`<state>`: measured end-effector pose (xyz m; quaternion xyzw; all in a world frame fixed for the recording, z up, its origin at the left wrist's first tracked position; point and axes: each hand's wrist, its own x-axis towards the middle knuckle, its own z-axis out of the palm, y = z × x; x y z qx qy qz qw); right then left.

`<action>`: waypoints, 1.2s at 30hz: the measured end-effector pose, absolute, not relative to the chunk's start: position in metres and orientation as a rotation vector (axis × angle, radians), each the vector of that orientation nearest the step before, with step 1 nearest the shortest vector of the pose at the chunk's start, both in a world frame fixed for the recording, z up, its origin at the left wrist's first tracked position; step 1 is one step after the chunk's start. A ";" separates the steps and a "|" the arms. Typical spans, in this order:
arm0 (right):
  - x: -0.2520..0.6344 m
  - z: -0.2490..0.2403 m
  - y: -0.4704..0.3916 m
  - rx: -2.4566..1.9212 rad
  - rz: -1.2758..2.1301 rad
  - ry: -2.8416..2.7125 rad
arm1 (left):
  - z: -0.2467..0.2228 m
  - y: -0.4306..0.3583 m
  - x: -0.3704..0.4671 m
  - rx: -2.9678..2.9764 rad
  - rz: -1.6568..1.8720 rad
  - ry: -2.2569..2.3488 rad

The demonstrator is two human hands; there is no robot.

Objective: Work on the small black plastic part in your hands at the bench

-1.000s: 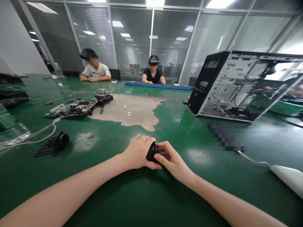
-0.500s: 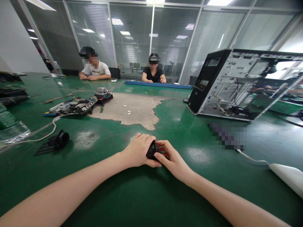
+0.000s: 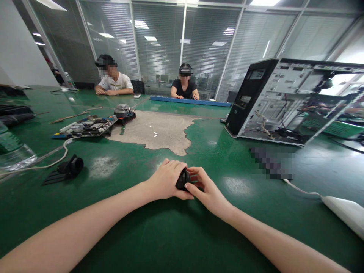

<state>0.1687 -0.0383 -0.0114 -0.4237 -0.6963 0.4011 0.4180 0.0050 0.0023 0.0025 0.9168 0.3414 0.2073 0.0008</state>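
Black and compact, a part (image 3: 182, 181) sits wrapped in my left hand (image 3: 165, 181), apparently to steady it, while my right hand (image 3: 209, 195) pinches its exposed end

Front and centre, the handheld part (image 3: 182, 180) sits between left hand (image 3: 170, 180) and right hand (image 3: 209, 191), above the table (image 3: 159, 235). Out left lies a motherboard (image 3: 88, 127), CPU cooler (image 3: 124, 110) at its right end, water bottle (image 3: 14, 149) further left and nearer. Over right stands the computer case (image 3: 247, 99); behind the table, one co-worker (image 3: 114, 84) left, a second co-worker (image 3: 184, 88) centre.
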 end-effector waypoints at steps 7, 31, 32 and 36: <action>0.169 -0.011 -0.039 -0.958 0.903 -1.793 | 0.003 0.002 0.005 2.901 0.665 1.058; 0.169 -0.013 -0.039 -1.006 0.836 -1.801 | 0.002 0.003 0.006 2.884 0.668 1.069; 0.169 -0.013 -0.040 -1.021 0.854 -1.800 | 0.001 0.003 0.006 2.882 0.668 1.068; 0.170 -0.012 -0.041 -1.036 0.879 -1.836 | 0.001 0.002 0.005 2.886 0.670 1.068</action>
